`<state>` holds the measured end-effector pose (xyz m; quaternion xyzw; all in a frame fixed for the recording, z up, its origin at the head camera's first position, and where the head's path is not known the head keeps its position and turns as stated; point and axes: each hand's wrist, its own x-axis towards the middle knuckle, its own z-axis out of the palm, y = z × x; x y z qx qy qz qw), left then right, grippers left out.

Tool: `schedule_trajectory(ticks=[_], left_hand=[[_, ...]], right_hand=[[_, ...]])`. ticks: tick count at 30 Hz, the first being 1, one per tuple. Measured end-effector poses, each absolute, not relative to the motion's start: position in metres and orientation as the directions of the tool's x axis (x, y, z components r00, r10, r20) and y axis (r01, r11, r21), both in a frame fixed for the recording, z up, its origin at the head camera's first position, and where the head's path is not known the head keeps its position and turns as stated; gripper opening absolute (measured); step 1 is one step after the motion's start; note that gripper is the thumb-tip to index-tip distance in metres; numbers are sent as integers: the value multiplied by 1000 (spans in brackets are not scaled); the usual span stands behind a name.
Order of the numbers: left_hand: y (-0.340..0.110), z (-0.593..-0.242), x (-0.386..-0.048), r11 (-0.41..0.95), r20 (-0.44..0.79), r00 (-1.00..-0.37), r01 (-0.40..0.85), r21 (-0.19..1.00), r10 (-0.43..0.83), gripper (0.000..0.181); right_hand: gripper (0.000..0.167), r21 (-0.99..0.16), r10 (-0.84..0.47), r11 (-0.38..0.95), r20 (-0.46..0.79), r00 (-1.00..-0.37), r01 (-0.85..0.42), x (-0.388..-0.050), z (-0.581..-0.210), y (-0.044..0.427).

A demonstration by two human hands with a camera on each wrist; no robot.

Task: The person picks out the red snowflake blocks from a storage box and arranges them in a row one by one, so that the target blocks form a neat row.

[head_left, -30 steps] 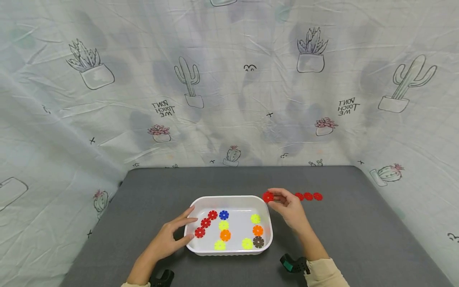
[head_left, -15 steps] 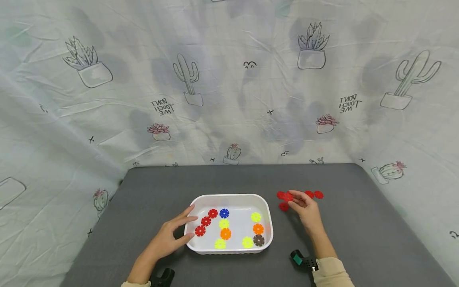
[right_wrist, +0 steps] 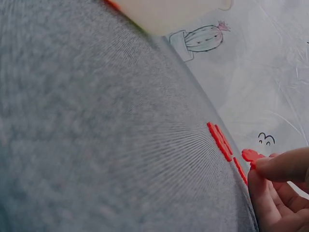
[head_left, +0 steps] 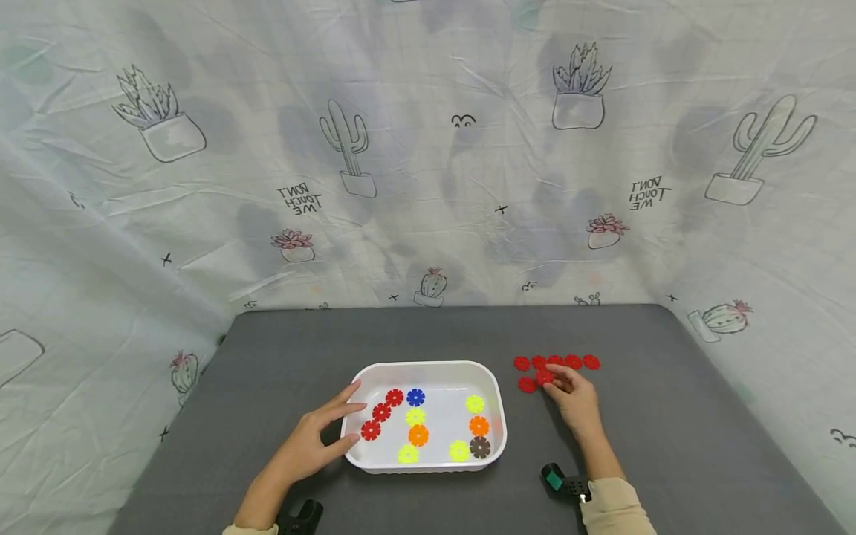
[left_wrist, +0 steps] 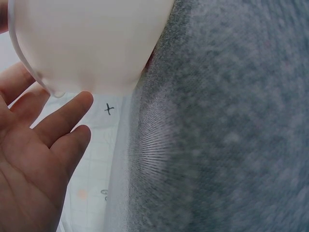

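Note:
The right hand [head_left: 576,403] pinches a red disc [head_left: 545,377] between thumb and fingertips, just over the table and right of another red disc [head_left: 527,385]. Behind it runs a row of several red discs [head_left: 521,363]. In the right wrist view, the right hand [right_wrist: 282,193] holds the red disc [right_wrist: 251,155] by its edge. The left hand [head_left: 304,449] rests on the left rim of a white tray [head_left: 428,469], fingers spread. In the left wrist view, the left hand [left_wrist: 36,150] touches the tray's outer wall [left_wrist: 87,43].
Inside the tray lie three red discs [head_left: 381,412], a blue one [head_left: 415,397], several yellow ones [head_left: 408,454], two orange ones [head_left: 417,435] and a brown one [head_left: 479,447]. The tray stands on a grey table [head_left: 401,338], with a patterned cloth [head_left: 401,148] behind.
The right hand moved right from the tray's corner with a red disc, then slightly nearer the front, beside the front red disc. The left hand stays at the tray.

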<state>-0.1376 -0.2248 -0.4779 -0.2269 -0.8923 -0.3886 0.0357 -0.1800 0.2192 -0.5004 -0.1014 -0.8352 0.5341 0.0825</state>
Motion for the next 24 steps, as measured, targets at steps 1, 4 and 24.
schedule_trajectory(ticks=[1, 4, 24], left_hand=[[-225, -478, -137, 596, 238, -895, 431, 677, 377, 43], [-225, -477, -137, 598, 232, -897, 426, 679, 376, 43], [-224, -473, -137, 589, 217, -900, 414, 694, 377, 43]], right_hand=[[36, -895, 255, 439, 36, -966, 82, -180, -501, 220], [35, -857, 241, 510, 61, -968, 73, -180, -503, 220], [36, -726, 211, 688, 221, -952, -16, -177, -505, 218]])
